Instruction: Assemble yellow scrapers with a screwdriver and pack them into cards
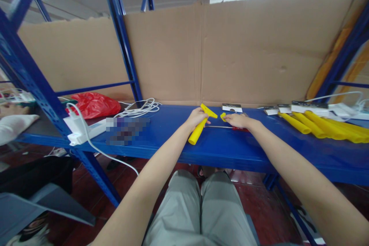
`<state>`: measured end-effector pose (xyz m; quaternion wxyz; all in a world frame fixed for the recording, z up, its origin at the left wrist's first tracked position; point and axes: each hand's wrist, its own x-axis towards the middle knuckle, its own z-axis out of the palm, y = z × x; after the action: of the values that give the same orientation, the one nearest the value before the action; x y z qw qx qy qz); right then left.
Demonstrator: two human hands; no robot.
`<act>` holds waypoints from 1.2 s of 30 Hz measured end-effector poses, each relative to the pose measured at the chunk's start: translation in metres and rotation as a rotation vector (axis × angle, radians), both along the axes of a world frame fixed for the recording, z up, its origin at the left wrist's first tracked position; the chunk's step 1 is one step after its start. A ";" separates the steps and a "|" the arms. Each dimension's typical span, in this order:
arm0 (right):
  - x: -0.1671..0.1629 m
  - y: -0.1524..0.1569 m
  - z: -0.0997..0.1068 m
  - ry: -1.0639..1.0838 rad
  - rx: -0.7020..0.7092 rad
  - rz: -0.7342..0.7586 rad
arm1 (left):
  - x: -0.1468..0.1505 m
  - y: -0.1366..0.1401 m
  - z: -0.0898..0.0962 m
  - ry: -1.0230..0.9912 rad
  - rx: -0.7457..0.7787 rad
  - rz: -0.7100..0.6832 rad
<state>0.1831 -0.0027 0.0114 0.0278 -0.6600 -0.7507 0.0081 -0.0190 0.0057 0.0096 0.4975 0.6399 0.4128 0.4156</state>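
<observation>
My left hand (197, 118) is closed around a yellow plastic scraper-like tool (197, 132). Its tube-shaped handle slants down toward the shelf's front edge, and its wide head sticks out past my fingers. A small yellow piece (223, 117) is pinched in the fingertips of my right hand (236, 120), a short gap to the right of that head. Beneath my right hand lies a screwdriver (220, 127) with a thin metal shaft pointing left; its red handle is partly covered by the hand.
Several yellow tubular handles (323, 125) lie in a row at right, before black-and-white packets (309, 105). Another packet (232, 107) lies behind my right hand. At left are a power strip (86, 132), white cables (141, 108) and a red bag (93, 104). Cardboard (245, 50) stands behind.
</observation>
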 end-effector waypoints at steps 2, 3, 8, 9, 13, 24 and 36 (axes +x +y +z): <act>0.001 0.002 -0.002 -0.010 0.004 0.001 | 0.000 0.001 -0.001 0.005 -0.002 -0.001; 0.002 0.004 -0.002 -0.010 0.006 0.000 | 0.000 0.002 -0.001 0.006 -0.003 -0.003; 0.004 0.010 -0.004 -0.005 -0.007 -0.038 | 0.000 0.003 -0.001 -0.018 -0.018 -0.012; 0.004 0.011 -0.004 -0.001 -0.012 -0.041 | 0.000 0.004 -0.002 -0.030 -0.019 -0.015; 0.004 0.015 -0.003 0.026 -0.013 -0.043 | 0.001 0.007 -0.003 -0.054 -0.024 -0.030; 0.006 0.019 -0.007 0.043 -0.009 -0.020 | 0.009 0.029 -0.011 0.135 0.091 0.173; 0.001 -0.002 0.003 0.010 0.035 -0.027 | 0.040 0.077 -0.011 0.441 0.297 0.280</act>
<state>0.1840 -0.0045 0.0146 0.0432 -0.6695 -0.7415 -0.0021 0.0207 0.0824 -0.0012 0.2347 0.7173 0.5299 0.3868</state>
